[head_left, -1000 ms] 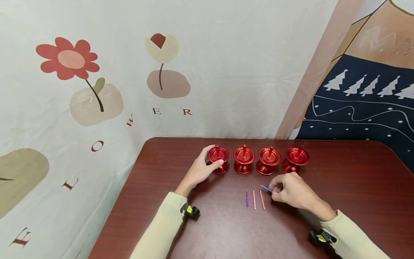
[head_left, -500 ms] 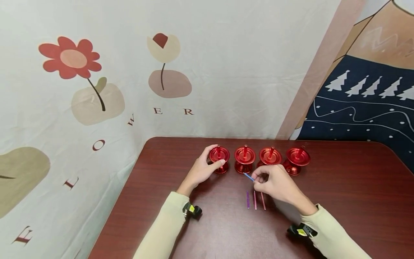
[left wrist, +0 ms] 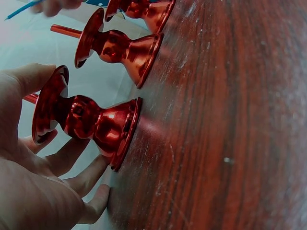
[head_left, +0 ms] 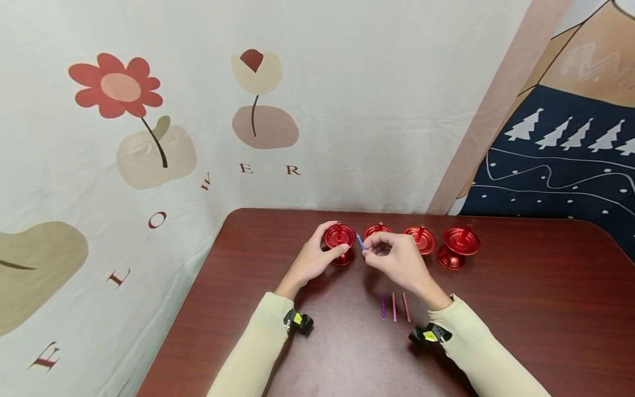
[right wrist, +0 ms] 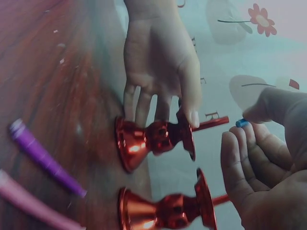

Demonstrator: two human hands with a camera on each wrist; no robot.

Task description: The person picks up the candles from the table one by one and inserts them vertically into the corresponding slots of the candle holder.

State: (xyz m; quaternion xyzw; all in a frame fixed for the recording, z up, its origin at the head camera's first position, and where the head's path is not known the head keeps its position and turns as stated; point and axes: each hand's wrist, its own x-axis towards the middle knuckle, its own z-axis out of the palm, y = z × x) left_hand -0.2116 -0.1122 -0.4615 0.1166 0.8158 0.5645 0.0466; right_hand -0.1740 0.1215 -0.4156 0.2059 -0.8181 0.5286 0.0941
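Observation:
My left hand (head_left: 311, 260) holds the leftmost red metal candle holder (head_left: 341, 255) on the table, its thumb on the dish rim and its fingers round the far side. In the left wrist view the holder's foot (left wrist: 120, 127) stands on the tabletop. Between thumb and fingertips my right hand (head_left: 399, 262) pinches a thin blue candle (head_left: 360, 242), tilted, just right of that holder and apart from it. Only a blue end (right wrist: 242, 123) shows in the right wrist view. A purple candle (head_left: 383, 307), a pink candle (head_left: 394, 307) and a coral candle (head_left: 406, 307) lie side by side nearer me.
To the right, in the same row, stand a second holder (head_left: 378, 226), a third holder (head_left: 428, 241) and a fourth holder (head_left: 456, 251). My right hand partly covers the second and third. Behind the dark red table (head_left: 536, 286) hangs a flower-printed cloth (head_left: 347, 138).
My right hand has carried the blue candle leftward and away from me, from beside the lying candles to near the leftmost holder. The candle now points more upright. The left hand keeps its hold.

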